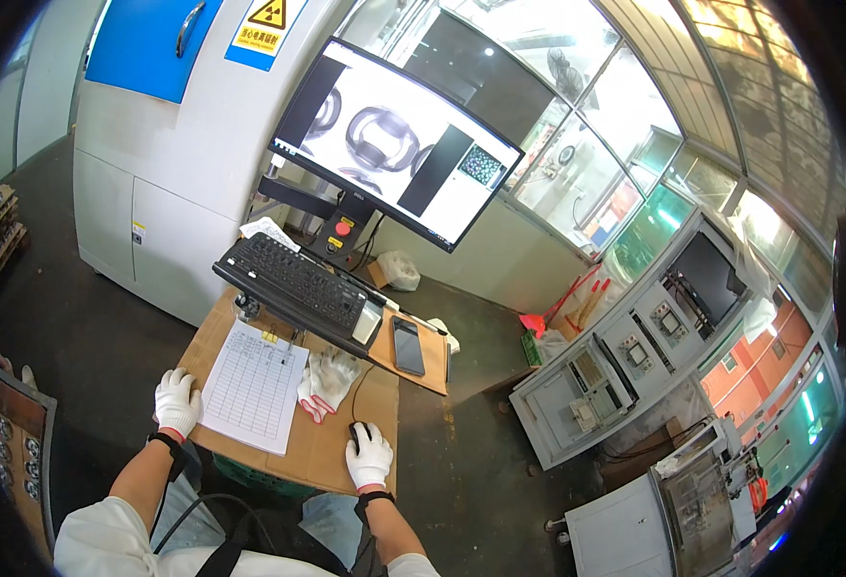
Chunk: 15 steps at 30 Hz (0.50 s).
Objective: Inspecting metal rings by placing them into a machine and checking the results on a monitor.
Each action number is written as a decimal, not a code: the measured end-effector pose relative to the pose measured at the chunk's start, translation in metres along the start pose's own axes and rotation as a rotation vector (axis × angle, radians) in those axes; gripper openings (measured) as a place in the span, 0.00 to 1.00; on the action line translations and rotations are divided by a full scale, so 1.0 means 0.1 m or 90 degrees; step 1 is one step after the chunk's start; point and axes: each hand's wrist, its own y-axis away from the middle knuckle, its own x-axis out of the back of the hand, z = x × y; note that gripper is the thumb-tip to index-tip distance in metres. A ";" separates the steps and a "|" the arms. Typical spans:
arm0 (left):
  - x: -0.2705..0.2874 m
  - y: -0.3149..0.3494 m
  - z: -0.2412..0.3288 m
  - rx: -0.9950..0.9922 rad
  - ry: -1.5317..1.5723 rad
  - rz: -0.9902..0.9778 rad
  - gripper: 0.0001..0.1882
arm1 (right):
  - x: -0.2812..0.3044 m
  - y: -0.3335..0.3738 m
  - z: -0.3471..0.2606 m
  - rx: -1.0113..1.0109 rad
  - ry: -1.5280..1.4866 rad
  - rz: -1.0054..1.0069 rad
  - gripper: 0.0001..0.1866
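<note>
My right hand [369,456], in a white glove, is wrapped over a black computer mouse [351,446] on a cardboard sheet [332,460]. My left hand [177,402], also gloved, lies on the cardboard's left edge, beside a form sheet [253,385] with a handwritten grid; its fingers are slightly spread and hold nothing. A pair of white gloves [326,381] with red cuffs lies between the form and the mouse. On the monitor [394,144] is a grey X-ray-like picture of ring-shaped parts. Below the monitor sits a black keyboard [295,281] on a tilted tray.
A smartphone [408,346] lies on a brown board right of the keyboard. Under the monitor is a red push button [342,229]. A large pale cabinet [168,183] stands behind at left. Grey control machines [615,356] stand at right. Dark trays of metal parts [10,447] are at lower left.
</note>
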 end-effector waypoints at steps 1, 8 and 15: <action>-0.01 0.00 -0.01 0.004 -0.001 -0.014 0.18 | 0.00 0.00 0.00 -0.002 -0.004 -0.001 0.23; -0.04 0.01 -0.08 0.000 0.021 0.007 0.17 | 0.00 0.00 -0.02 -0.006 0.000 -0.004 0.23; 0.27 0.02 0.17 -0.025 0.003 -0.072 0.26 | -0.06 0.02 0.04 -0.020 0.006 -0.009 0.24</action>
